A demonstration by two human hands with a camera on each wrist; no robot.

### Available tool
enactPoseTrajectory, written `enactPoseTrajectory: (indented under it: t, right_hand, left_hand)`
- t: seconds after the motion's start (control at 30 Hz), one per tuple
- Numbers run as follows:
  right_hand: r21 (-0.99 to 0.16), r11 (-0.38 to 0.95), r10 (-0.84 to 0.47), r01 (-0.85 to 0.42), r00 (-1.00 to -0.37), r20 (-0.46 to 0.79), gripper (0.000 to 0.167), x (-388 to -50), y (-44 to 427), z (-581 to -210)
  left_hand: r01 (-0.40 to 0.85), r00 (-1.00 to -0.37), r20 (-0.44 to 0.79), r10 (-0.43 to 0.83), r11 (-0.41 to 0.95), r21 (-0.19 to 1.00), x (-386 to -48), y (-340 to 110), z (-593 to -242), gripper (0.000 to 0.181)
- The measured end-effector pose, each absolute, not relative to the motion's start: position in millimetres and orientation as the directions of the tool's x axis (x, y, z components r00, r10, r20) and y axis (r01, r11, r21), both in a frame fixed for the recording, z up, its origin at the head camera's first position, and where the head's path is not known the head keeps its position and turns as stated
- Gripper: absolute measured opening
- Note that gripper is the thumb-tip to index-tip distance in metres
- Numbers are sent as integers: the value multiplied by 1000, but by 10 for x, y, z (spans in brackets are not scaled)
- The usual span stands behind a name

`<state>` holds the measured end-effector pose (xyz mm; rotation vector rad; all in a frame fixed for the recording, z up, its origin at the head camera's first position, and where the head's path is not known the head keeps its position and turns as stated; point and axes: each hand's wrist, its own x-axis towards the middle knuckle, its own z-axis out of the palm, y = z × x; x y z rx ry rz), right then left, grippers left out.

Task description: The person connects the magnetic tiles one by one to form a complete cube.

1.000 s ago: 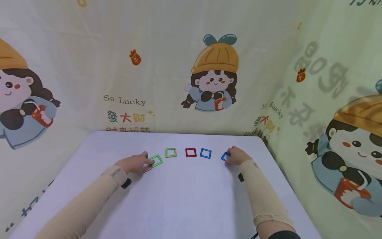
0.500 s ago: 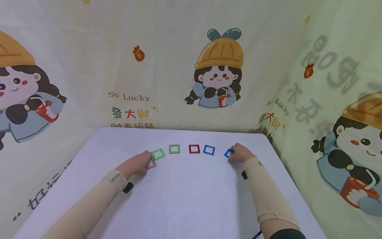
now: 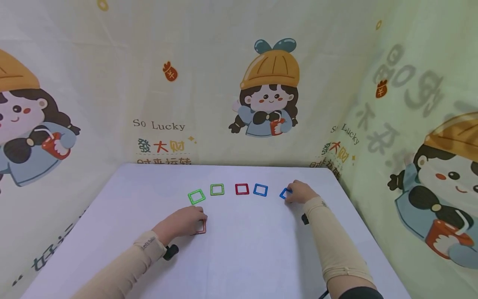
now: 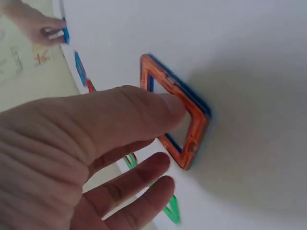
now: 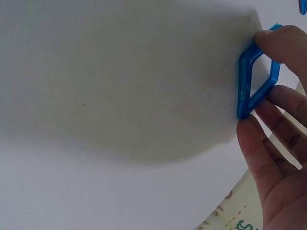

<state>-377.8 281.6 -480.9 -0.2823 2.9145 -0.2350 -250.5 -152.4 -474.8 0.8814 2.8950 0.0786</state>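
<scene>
Thumb and fingers of my left hand pinch an orange-red square frame, held nearer to me than the row of frames. In the left wrist view, a blue edge shows along the back of this orange frame, below the thumb. At the right end of the row, my right hand grips a blue frame. The right wrist view has the thumb at one edge of that blue frame and fingertips at its opposite side.
Between the hands, two green frames, a red frame and another blue frame lie spaced apart on the white table. Printed cloth hangs behind and beside the table.
My left hand has moved nearer to me and rightward with the orange-red frame, away from the tilted green frame beside it. My right hand stays at the blue frame.
</scene>
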Motion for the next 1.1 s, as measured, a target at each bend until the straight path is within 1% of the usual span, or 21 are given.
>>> enactPoseTrajectory:
  t: [0.1,0.2,0.33,0.4,0.5,0.67,0.83,0.97,1.03,1.1]
  right_hand:
    - [-169,969,-214,-183,-959,-186,53,-3800,2809,-4809]
    - [-169,969,-214,-182,-957,-196,50,-3829,2795,-4842]
    - [-195,968,-202,-160,-954,-223,50,-3832,2749,-4882]
    - [-203,968,-194,-148,-954,-229,52,-3825,2727,-4893]
    - [-207,970,-178,-130,-956,-233,53,-3816,2710,-4888]
    - [-200,973,-166,-119,-957,-239,50,-3816,2692,-4841]
    - [-190,976,-156,-109,-956,-250,47,-3851,2687,-4812]
    - [-203,971,-169,-123,-959,-227,58,-3889,2725,-4825]
    - [-243,962,-171,-121,-965,-200,65,-3892,2757,-4837]
    - [-295,947,-181,-126,-970,-166,68,-3872,2795,-4846]
  left_hand:
    - [587,-799,-96,593,805,84,-2503,-1372,-4765,29]
    - [617,-777,-85,624,781,97,-2515,-1210,-4810,33]
    - [647,-740,-86,667,741,181,-2513,-1005,-4876,39]
    - [643,-732,-93,674,730,230,-2507,-931,-4904,41]
    - [620,-744,-93,662,736,273,-2513,-865,-4923,42]
    - [535,-802,-118,585,792,294,-2529,-862,-4900,34]
    - [530,-794,-135,593,784,323,-2520,-923,-4893,39]
    - [529,-799,-114,591,780,335,-2533,-955,-4897,41]
    - [523,-804,-106,586,780,345,-2551,-957,-4901,41]
    - [517,-806,-104,582,780,353,-2566,-955,-4905,42]
